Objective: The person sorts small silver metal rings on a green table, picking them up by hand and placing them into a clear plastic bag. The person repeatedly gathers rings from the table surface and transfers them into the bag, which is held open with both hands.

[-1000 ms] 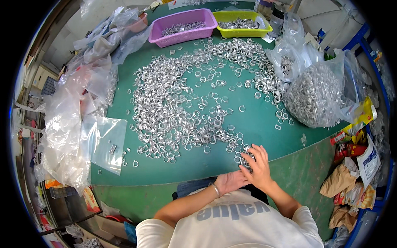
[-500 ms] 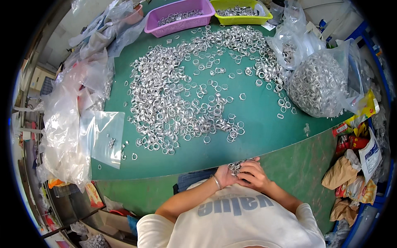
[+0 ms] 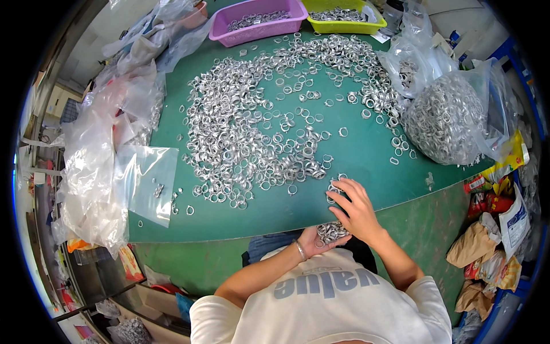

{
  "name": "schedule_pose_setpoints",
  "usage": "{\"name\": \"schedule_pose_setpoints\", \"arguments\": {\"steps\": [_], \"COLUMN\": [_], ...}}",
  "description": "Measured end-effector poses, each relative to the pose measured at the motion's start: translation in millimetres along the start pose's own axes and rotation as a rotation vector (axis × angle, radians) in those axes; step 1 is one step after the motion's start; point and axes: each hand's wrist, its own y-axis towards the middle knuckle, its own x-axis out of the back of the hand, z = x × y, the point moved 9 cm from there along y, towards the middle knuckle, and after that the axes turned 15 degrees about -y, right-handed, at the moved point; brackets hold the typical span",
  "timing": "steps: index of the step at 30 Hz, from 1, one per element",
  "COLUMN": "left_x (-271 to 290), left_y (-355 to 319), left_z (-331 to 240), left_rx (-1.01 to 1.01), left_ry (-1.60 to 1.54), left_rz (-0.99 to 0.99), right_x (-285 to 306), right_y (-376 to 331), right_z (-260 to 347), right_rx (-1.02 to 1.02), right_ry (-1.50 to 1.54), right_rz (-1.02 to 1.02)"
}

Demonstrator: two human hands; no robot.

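Right hand (image 3: 356,207): palm down at the near edge of the green table (image 3: 366,143), fingers spread and loosely curled, fingertips on a few metal rings (image 3: 334,189) at the table's rim. Open, not closed around anything; whether a ring is pinched under the fingertips cannot be told.

Left hand (image 3: 318,238): just below the table edge, touching the right hand's wrist side, palm up and cupped. It holds a small heap of rings (image 3: 332,231) in the hollow of the palm. A thin bracelet (image 3: 300,250) sits on the left wrist.

Outward from the hands: a wide spread of loose rings (image 3: 252,137) covers the middle of the table, densest on the left and thinning toward the near edge; its closest rings lie just beside the right fingertips. To the right, well apart from the hands, a bulging clear bag of rings (image 3: 447,117) rests on the table. At the far edge stand 2 trays side by side, a purple tray (image 3: 226,28) and a yellow tray (image 3: 344,27), both with rings inside.

Left side: a flat clear bag (image 3: 152,183) lies on the table with a few rings on and near it; beyond it a pile of crumpled plastic bags (image 3: 91,160) hangs over the table's left edge.

Right of the table, lower down: coloured packets and brown paper bags (image 3: 487,241).
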Motion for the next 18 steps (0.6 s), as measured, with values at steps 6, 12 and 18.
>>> {"name": "schedule_pose_setpoints", "arguments": {"steps": [6, 12, 18], "left_x": [-3, -14, -53], "left_y": [1, -12, -38], "left_z": [9, 23, 31], "left_rx": [0.115, 0.239, 0.225], "left_ry": [-0.020, 0.098, 0.096], "left_rz": [0.078, 0.079, 0.052], "right_x": [10, 22, 30], "right_y": [-15, -10, -14], "right_z": [-21, -47, -80], "right_rx": [-0.159, -0.323, -0.508], "right_ry": [0.110, 0.211, 0.238], "right_rz": [-0.142, -0.252, -0.319]}}
